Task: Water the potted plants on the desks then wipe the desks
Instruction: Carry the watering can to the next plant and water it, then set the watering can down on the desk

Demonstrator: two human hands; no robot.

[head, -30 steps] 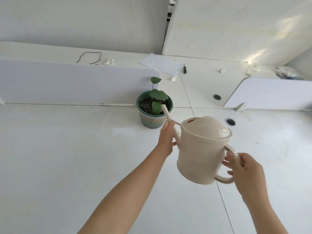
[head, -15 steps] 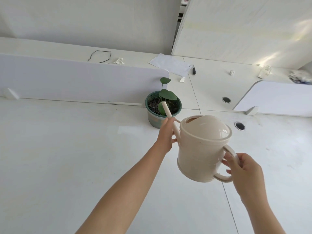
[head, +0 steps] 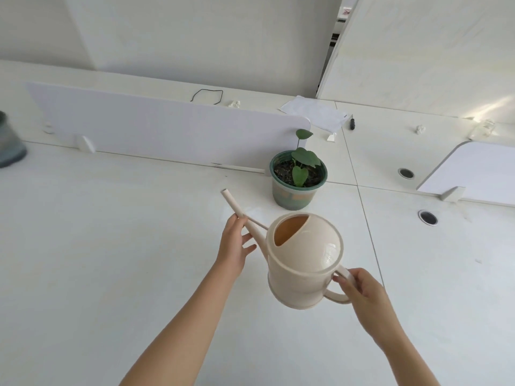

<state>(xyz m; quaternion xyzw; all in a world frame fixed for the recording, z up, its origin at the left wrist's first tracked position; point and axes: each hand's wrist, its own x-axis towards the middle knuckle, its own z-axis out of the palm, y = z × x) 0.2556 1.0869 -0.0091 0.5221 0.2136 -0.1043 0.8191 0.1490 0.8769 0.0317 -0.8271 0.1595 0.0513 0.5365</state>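
Note:
A beige watering can (head: 303,263) hangs in the air over the white desk (head: 111,246), its top opening facing me. My right hand (head: 362,291) grips its loop handle. My left hand (head: 234,243) holds the long spout near its middle, with the lower fingers spread loosely under it. The spout tip (head: 225,192) points up and to the left, away from the potted plant (head: 298,174). That plant has a few green leaves in a green pot and stands beyond the can, at the end of a low white divider (head: 167,129).
A second grey-green pot (head: 8,143) shows at the left edge. Behind the divider lie a black cable loop (head: 207,96), a paper sheet (head: 312,111), a pen (head: 352,123) and crumpled scraps. Two cable grommets (head: 427,217) and another divider (head: 479,171) are at the right.
The spout tip was over the pot's soil; it has swung left and clear of the plant, and the can is tipped back more level. My view has turned left, bringing in the second pot.

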